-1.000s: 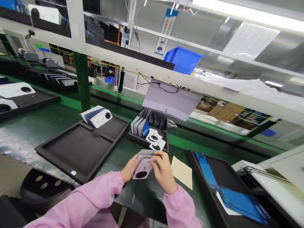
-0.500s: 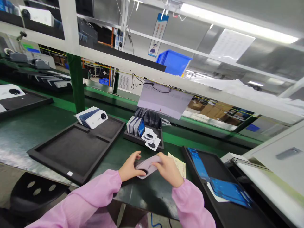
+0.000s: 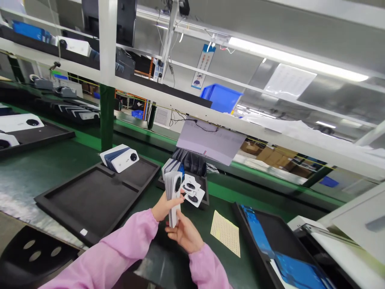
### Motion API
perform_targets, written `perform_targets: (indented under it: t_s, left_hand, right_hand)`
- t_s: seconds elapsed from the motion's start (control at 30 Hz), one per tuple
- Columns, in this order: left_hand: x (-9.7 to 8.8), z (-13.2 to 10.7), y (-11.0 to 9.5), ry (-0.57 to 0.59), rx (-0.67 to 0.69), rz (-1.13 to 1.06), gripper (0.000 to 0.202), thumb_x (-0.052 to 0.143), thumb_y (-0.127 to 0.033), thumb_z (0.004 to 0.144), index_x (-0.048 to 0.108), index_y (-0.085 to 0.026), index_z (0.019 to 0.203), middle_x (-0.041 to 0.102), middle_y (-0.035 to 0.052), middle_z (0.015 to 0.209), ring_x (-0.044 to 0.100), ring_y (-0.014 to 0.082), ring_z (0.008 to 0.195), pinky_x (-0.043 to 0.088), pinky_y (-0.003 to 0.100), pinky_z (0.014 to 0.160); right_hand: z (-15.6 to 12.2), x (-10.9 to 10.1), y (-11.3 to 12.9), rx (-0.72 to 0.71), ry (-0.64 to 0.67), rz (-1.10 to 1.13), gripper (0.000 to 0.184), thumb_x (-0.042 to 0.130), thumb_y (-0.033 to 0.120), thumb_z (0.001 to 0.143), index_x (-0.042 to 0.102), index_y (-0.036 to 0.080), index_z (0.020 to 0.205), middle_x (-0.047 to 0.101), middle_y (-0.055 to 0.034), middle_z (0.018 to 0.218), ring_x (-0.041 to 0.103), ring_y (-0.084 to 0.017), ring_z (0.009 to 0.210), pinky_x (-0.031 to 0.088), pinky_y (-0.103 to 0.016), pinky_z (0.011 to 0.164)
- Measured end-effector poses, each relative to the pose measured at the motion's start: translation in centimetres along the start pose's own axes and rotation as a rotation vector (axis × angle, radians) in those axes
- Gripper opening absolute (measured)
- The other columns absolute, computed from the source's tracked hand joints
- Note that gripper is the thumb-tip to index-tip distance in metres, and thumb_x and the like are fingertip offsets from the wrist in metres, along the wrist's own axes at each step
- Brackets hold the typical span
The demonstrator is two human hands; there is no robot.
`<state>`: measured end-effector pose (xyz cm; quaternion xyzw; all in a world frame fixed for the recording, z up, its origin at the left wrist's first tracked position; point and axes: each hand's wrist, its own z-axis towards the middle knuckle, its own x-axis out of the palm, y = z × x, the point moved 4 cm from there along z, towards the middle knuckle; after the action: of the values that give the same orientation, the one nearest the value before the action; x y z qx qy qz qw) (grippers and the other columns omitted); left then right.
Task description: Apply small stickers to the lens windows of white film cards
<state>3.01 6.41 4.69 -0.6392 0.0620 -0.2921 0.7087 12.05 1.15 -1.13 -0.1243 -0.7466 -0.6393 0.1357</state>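
Observation:
A stack of thin white phone back covers (image 3: 173, 196), each with a round black camera area at the top, stands nearly upright in front of me. My left hand (image 3: 165, 205) is closed around its left side, thumb across the front. At the lower end, my right hand (image 3: 187, 233) has its thumb against the front cover and its fingers curled under the bottom edge. Just behind the stack, a small black tray (image 3: 205, 192) holds more covers on edge and a few loose white pieces with black circles (image 3: 194, 196).
A large black foam tray (image 3: 90, 204) on the left carries a fanned row of covers (image 3: 122, 159). Right of my hands lies a yellowish dotted sheet (image 3: 225, 233). Another black tray (image 3: 278, 228) at right holds blue film pieces (image 3: 297, 269). A white beam (image 3: 168, 98) crosses above the bench.
The covers have turned from lying slanted between both hands to standing upright. My right hand has moved left and down to their lower end. The camera view has tilted up slightly.

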Motion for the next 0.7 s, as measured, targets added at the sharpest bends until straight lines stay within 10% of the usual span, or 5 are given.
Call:
perform_targets:
  t_s: [0.13,0.3,0.5,0.7]
  left_hand:
    - [-1.2,0.0,0.8,0.010,-0.147,0.024,0.042,0.064,-0.033,0.069,0.054,-0.015,0.106,0.061,0.0040,0.084,0.061,0.0175,0.076,0.048,0.035,0.073]
    - [0.2,-1.0,3.6,0.109,-0.235,0.107,0.085,0.075,-0.018,0.055,0.038,-0.023,0.131,0.059,0.0053,0.107,0.057,0.0205,0.095,0.044,0.038,0.085]
    - [1.4,-2.1,4.4,0.331,-0.207,0.197,0.111,0.079,-0.026,0.054,0.013,-0.024,0.143,0.025,0.0132,0.145,0.031,0.0310,0.127,0.029,0.045,0.103]
    - [2.1,-2.0,4.4,0.342,-0.317,0.072,0.094,0.072,-0.022,0.065,0.018,-0.026,0.142,0.043,0.0105,0.131,0.042,0.0265,0.117,0.036,0.042,0.096]
  right_hand:
    - [2.0,-2.3,2.6,-0.123,-0.040,0.006,0.049,0.069,0.043,0.069,0.053,0.020,0.110,0.063,-0.0093,0.109,0.064,-0.019,0.092,0.053,-0.030,0.068]
    - [3.6,-2.5,2.5,-0.227,-0.054,0.064,0.088,0.079,0.035,0.056,0.034,0.028,0.132,0.056,-0.0073,0.122,0.057,-0.023,0.106,0.046,-0.039,0.088]
    - [2.3,-3.4,1.6,-0.174,-0.129,0.134,0.073,0.072,0.030,0.065,0.038,0.031,0.130,0.062,-0.0009,0.100,0.062,-0.020,0.084,0.051,-0.034,0.072]
    - [1.9,-3.7,2.9,-0.143,-0.082,-0.004,0.061,0.072,0.031,0.066,0.046,0.029,0.121,0.060,0.0003,0.091,0.056,-0.014,0.066,0.044,-0.022,0.049]
